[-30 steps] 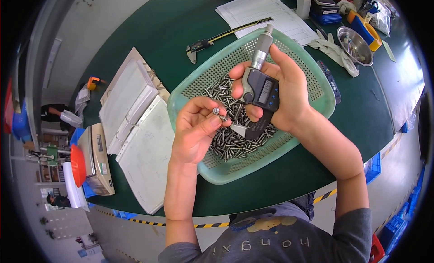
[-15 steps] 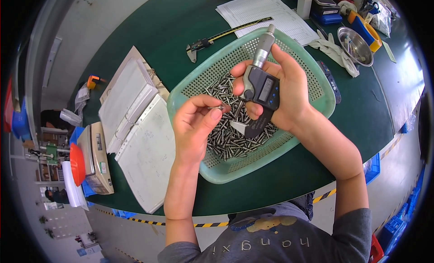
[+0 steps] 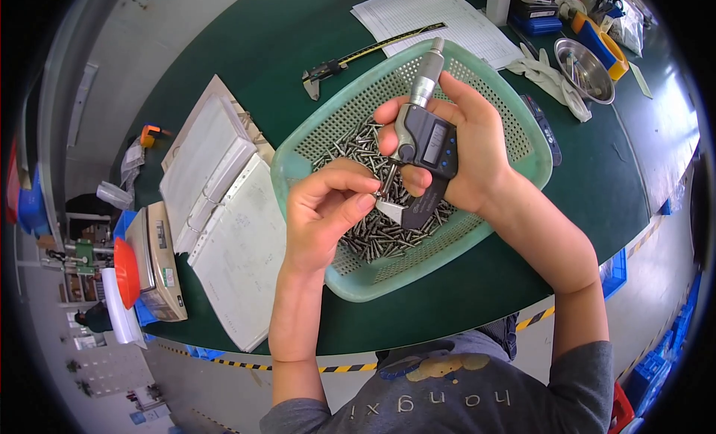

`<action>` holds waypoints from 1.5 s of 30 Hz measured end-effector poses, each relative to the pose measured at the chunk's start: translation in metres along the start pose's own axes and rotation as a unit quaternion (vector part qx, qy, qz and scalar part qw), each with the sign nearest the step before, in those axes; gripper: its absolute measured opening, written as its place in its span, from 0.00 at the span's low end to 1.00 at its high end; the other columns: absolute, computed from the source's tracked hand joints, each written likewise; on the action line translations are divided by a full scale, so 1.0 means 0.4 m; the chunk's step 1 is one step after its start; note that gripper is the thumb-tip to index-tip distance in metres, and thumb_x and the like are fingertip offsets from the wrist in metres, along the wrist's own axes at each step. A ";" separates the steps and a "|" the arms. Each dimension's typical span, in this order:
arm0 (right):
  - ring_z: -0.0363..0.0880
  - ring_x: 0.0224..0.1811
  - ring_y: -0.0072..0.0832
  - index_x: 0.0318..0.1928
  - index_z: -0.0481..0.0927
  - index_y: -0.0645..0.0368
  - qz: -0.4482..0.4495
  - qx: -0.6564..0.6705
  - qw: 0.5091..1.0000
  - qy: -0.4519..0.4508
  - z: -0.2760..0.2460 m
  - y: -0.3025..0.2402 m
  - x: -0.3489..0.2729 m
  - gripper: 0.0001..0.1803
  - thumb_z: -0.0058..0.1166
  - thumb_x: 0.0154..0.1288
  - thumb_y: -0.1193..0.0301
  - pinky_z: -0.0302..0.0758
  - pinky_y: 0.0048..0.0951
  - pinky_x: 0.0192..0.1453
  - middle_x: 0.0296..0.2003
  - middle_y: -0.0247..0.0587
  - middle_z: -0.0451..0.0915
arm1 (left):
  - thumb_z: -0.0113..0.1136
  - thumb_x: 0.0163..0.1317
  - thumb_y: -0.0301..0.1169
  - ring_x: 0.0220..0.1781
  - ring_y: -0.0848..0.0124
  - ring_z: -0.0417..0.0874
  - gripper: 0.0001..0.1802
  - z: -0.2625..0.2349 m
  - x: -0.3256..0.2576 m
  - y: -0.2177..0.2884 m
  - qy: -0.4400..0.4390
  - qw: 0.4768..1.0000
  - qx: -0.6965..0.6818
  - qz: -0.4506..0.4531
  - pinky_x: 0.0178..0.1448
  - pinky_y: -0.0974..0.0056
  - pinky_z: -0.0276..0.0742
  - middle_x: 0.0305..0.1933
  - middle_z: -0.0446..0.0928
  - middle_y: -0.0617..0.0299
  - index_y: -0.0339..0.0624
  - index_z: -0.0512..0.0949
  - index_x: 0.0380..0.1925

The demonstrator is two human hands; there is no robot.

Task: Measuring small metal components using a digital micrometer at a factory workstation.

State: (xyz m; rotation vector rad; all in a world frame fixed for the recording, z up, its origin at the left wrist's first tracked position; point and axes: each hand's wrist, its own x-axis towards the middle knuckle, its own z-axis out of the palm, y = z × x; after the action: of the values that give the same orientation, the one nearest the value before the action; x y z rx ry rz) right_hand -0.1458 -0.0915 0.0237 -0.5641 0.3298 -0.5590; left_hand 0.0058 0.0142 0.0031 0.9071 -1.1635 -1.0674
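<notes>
My right hand (image 3: 473, 139) is wrapped round a digital micrometer (image 3: 431, 147) with a dark frame, a small display and a silver thimble pointing away from me. My left hand (image 3: 328, 214) pinches a small metal part (image 3: 377, 193), mostly hidden by the fingertips, at the gap between the micrometer's jaws. Whether the part touches both jaws, I cannot tell. Under both hands stands a light green perforated plastic basket (image 3: 358, 288). Many small metal pins or screws (image 3: 380, 240) lie heaped in it.
Left of the basket lies an open ring binder (image 3: 235, 247), with a weighing scale (image 3: 158, 258) beyond it. Behind the basket are a caliper (image 3: 321, 76) and paper sheets (image 3: 418, 16). A white glove (image 3: 548, 83) and a metal bowl (image 3: 585, 70) sit at the far right.
My left hand has moved right, bringing the small metal part to the micrometer's jaws. My right hand has shifted slightly left with the micrometer.
</notes>
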 end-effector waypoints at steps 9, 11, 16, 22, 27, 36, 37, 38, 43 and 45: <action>0.66 0.09 0.27 0.37 0.70 0.65 0.022 -0.020 1.000 -0.003 0.001 -0.002 0.002 0.31 0.24 0.62 0.48 0.65 0.24 0.13 0.23 0.43 0.75 | 0.57 0.48 0.17 0.34 0.74 0.72 0.07 -0.006 -0.002 0.002 -0.013 1.000 0.017 -0.002 0.39 0.72 0.67 0.33 0.72 0.57 0.33 0.77 0.30; 0.66 0.09 0.26 0.36 0.71 0.64 0.023 -0.015 1.000 -0.001 0.003 0.001 0.001 0.31 0.26 0.62 0.48 0.65 0.23 0.13 0.23 0.42 0.75 | 0.57 0.48 0.17 0.35 0.73 0.72 0.07 -0.008 -0.001 0.001 -0.023 0.999 0.021 -0.002 0.39 0.71 0.67 0.33 0.73 0.57 0.33 0.77 0.30; 0.65 0.09 0.24 0.32 0.73 0.62 0.035 -0.028 0.999 0.026 0.009 -0.001 0.002 0.31 0.30 0.60 0.45 0.63 0.21 0.12 0.21 0.41 0.75 | 0.58 0.46 0.16 0.36 0.72 0.73 0.08 -0.009 0.000 -0.003 -0.030 0.999 0.011 -0.001 0.41 0.71 0.68 0.34 0.73 0.56 0.34 0.77 0.29; 0.65 0.08 0.23 0.30 0.73 0.61 0.003 -0.075 0.997 0.020 0.016 0.002 0.003 0.32 0.33 0.58 0.41 0.62 0.20 0.12 0.19 0.41 0.75 | 0.58 0.46 0.16 0.36 0.72 0.73 0.07 -0.006 -0.005 0.000 -0.025 1.000 0.007 -0.016 0.42 0.70 0.68 0.34 0.73 0.56 0.33 0.77 0.28; 0.65 0.09 0.24 0.31 0.73 0.62 0.016 -0.068 0.997 0.020 0.008 0.000 0.000 0.33 0.33 0.59 0.42 0.63 0.21 0.12 0.19 0.42 0.75 | 0.58 0.46 0.16 0.36 0.73 0.73 0.07 -0.003 -0.003 -0.005 -0.027 0.999 -0.002 -0.023 0.42 0.70 0.68 0.34 0.73 0.56 0.33 0.76 0.28; 0.65 0.09 0.25 0.39 0.71 0.65 -0.013 -0.037 0.999 0.014 0.004 -0.001 0.004 0.32 0.19 0.64 0.49 0.65 0.23 0.15 0.23 0.41 0.75 | 0.55 0.49 0.18 0.34 0.75 0.73 0.04 -0.027 0.008 0.028 0.064 0.994 0.087 -0.029 0.40 0.72 0.67 0.33 0.74 0.61 0.35 0.75 0.27; 0.64 0.10 0.26 0.39 0.71 0.65 -0.022 -0.010 0.999 0.040 0.004 -0.004 0.004 0.32 0.19 0.64 0.49 0.65 0.24 0.17 0.23 0.41 0.75 | 0.55 0.48 0.17 0.34 0.73 0.73 0.05 -0.037 0.015 0.028 0.112 0.959 0.259 -0.002 0.40 0.71 0.67 0.33 0.74 0.61 0.35 0.75 0.27; 0.64 0.11 0.26 0.39 0.71 0.65 -0.030 0.017 0.997 0.067 0.004 -0.006 0.004 0.32 0.20 0.64 0.50 0.64 0.24 0.18 0.23 0.42 0.74 | 0.55 0.47 0.17 0.34 0.72 0.73 0.06 -0.037 0.020 0.032 0.156 0.893 0.422 0.025 0.40 0.70 0.67 0.33 0.74 0.60 0.35 0.75 0.27; 0.63 0.12 0.27 0.39 0.71 0.66 -0.042 0.062 0.992 0.104 0.005 -0.006 0.003 0.31 0.24 0.62 0.49 0.64 0.27 0.20 0.26 0.44 0.74 | 0.59 0.41 0.20 0.35 0.58 0.74 0.08 0.025 0.028 0.021 0.003 0.810 0.585 0.044 0.41 0.61 0.69 0.31 0.72 0.56 0.35 0.75 0.25; 0.64 0.12 0.28 0.39 0.71 0.66 -0.066 0.075 0.992 0.081 -0.002 -0.005 0.007 0.31 0.26 0.61 0.49 0.65 0.28 0.20 0.26 0.46 0.74 | 0.61 0.39 0.21 0.33 0.55 0.73 0.10 0.062 0.040 0.016 -0.103 0.767 0.630 0.068 0.39 0.57 0.69 0.29 0.72 0.55 0.36 0.74 0.26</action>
State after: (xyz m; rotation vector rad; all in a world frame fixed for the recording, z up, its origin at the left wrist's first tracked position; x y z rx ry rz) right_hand -0.1448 -0.0948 0.0237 -0.3977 0.4019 -0.7533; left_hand -0.0166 -0.0001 0.0179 1.6922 -2.1457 -0.1009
